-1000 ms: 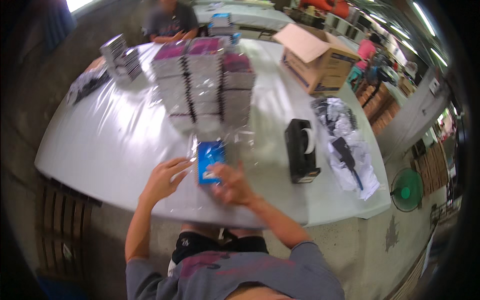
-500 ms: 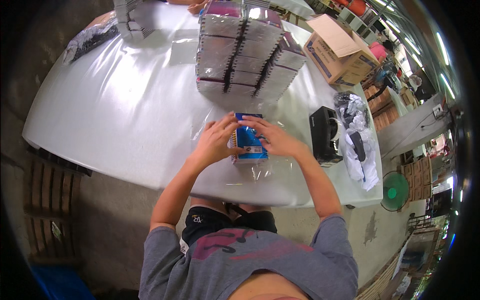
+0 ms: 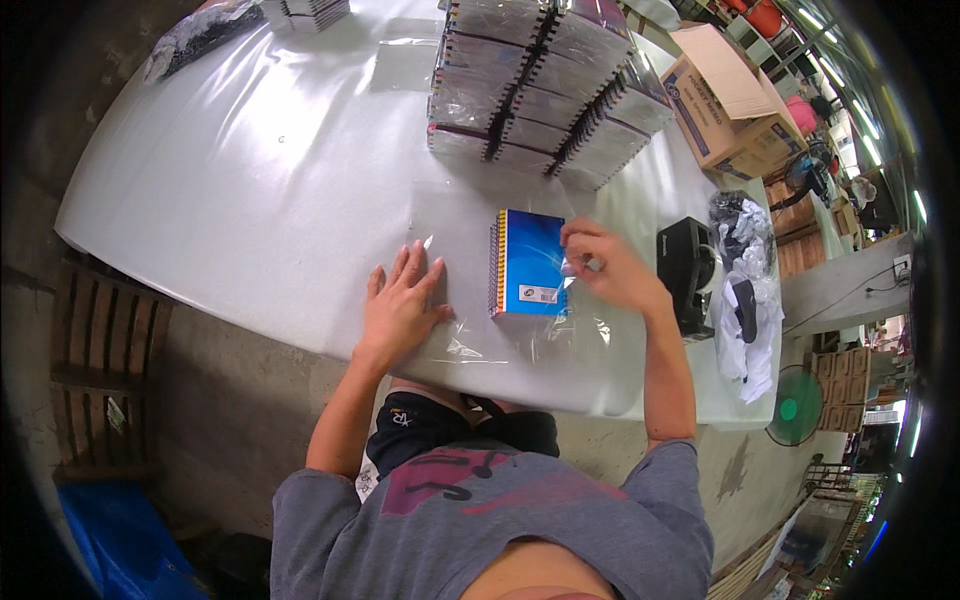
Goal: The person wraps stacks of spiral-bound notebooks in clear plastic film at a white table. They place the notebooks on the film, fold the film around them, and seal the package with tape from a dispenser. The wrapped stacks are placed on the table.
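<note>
A small blue spiral notebook (image 3: 534, 262) lies on a sheet of clear plastic film (image 3: 470, 338), its coil toward the left and a white label near its lower edge. Left of the notebook, my left hand (image 3: 400, 305) rests flat on the film, fingers spread. At the notebook's right edge, my right hand (image 3: 610, 268) has its fingers curled in a pinch, with shiny film at the fingertips. Beyond the notebook stands a tall stack of spiral notebooks (image 3: 540, 90) in clear wrap.
Right of my right hand stands a black tape dispenser (image 3: 685, 278). Beside it lies crumpled plastic (image 3: 748, 300) with a dark object on it. An open cardboard box (image 3: 730, 105) sits at the far right. More notebooks (image 3: 305, 12) and a plastic-wrapped bundle (image 3: 200, 38) are at the far left.
My hands have moved apart from over the notebook. The left now lies flat on the film to its left; the right is pinched at its right edge. The view has shifted slightly.
</note>
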A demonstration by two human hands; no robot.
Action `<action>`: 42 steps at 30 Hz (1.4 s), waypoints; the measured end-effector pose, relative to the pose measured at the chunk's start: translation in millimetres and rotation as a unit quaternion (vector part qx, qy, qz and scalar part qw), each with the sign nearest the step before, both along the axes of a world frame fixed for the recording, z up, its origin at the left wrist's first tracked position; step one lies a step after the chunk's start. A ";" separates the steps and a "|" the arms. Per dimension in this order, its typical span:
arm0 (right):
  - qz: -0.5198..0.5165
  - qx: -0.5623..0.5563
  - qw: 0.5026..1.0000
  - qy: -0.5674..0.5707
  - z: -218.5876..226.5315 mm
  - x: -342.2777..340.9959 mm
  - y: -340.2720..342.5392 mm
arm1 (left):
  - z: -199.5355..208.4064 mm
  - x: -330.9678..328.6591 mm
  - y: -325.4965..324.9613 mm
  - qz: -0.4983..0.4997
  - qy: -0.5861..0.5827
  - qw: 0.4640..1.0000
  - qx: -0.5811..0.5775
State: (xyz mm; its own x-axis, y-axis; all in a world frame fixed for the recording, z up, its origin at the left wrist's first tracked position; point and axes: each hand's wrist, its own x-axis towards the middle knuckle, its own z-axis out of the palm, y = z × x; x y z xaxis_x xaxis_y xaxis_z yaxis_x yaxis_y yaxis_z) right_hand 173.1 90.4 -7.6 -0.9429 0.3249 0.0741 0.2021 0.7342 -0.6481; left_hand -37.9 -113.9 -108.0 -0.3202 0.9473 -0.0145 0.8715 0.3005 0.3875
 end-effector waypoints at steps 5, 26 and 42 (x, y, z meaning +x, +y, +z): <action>-0.094 -0.162 0.982 0.018 2.5 19.2 13.7 | 1.0 4.5 6.5 -0.018 0.010 0.999 0.033; -0.063 -0.102 0.992 0.040 -15.3 50.8 21.2 | 64.3 -16.9 28.6 -0.062 -0.536 0.842 -0.011; -0.012 -0.110 0.992 0.068 -42.0 9.1 14.2 | 71.1 48.5 90.4 -0.197 -0.434 0.876 -0.076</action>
State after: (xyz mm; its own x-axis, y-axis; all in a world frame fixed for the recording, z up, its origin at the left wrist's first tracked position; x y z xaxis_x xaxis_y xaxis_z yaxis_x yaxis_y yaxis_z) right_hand 182.2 104.6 -49.6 -0.9210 0.3692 0.1239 0.1180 0.5678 -0.8147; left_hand 10.6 -23.5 -36.9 0.2249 0.9477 -0.2264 0.3168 0.1487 0.9368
